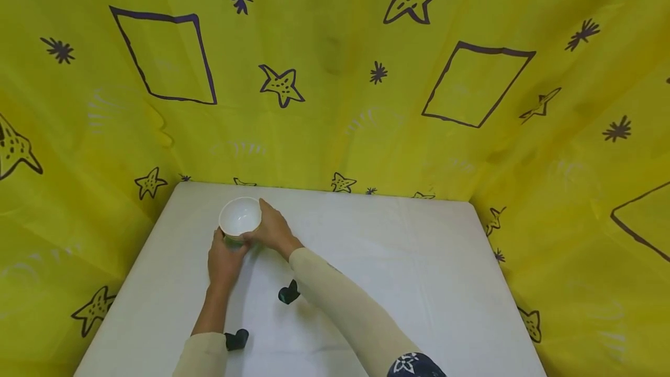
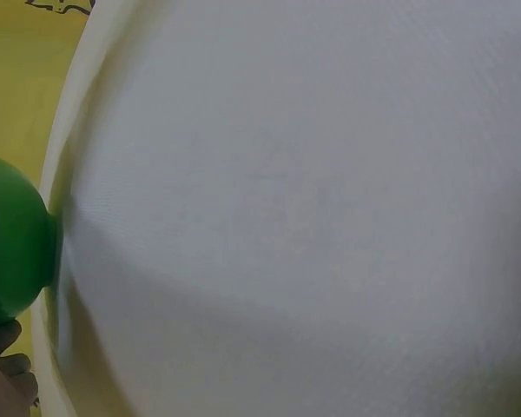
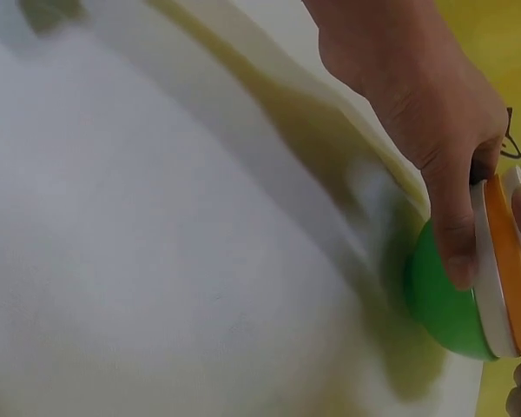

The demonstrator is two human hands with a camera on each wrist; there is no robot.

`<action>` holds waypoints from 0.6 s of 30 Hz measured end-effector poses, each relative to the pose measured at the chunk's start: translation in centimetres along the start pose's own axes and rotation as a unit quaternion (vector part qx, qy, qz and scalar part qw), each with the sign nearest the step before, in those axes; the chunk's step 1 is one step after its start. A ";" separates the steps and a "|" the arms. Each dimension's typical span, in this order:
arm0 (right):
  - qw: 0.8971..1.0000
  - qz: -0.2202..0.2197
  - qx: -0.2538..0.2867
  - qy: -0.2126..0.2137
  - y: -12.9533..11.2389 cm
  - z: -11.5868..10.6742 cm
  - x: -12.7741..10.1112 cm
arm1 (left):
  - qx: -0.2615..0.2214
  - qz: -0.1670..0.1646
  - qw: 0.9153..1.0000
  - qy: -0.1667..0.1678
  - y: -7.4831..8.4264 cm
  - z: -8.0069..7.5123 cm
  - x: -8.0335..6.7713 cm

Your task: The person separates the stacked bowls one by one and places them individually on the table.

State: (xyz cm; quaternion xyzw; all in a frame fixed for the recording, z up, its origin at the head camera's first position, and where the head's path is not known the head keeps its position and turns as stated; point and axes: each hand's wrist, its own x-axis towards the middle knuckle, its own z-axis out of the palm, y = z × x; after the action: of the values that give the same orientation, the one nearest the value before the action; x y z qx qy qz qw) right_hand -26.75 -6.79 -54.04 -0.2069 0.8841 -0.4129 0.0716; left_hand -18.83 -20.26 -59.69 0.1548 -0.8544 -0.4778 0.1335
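An orange bowl [image 3: 511, 269] with a white inside [image 1: 241, 216] sits nested in a green bowl [image 3: 443, 300] at the table's far left. The left hand [image 1: 225, 260] grips the green bowl from the near left, its thumb on the outer wall in the right wrist view. From the right, the right hand [image 1: 273, 227] holds the orange bowl at the rim, thumb on the near side and fingers on the far side. Both bowls stand upright, openings up. Whether the green base touches the table cannot be told. In the left wrist view only the green wall [image 2: 13, 252] shows.
A white cloth covers the table [image 1: 398, 260]. Yellow curtains [image 1: 324, 132] with drawn stars and frames hang around it. Two dark heart-shaped pieces, one near the right sleeve [image 1: 289, 292] and one near the left sleeve [image 1: 201, 354], appear by the forearms.
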 end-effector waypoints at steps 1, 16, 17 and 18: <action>1.000 0.003 0.002 0.000 0.0 0.0 0.0 | 0.001 0.000 1.000 -0.001 0.0 0.0 0.0; 0.999 0.030 -0.014 -0.013 0.1 0.1 0.1 | -0.009 -0.006 1.000 -0.019 -0.2 0.0 0.5; 1.000 0.026 -0.012 -0.014 0.1 0.1 0.1 | -0.008 -0.005 1.000 -0.014 -0.3 0.0 0.6; 1.000 0.022 -0.008 -0.013 0.1 0.1 0.2 | -0.007 -0.003 1.000 -0.010 -0.4 0.1 0.7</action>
State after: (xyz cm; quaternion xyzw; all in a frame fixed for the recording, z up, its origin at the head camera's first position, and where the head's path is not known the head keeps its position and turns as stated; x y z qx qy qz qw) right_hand -26.93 -6.90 -54.18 -0.1929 0.8906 -0.4019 0.0904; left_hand -19.40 -20.65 -59.99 0.1518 -0.8519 -0.4855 0.1244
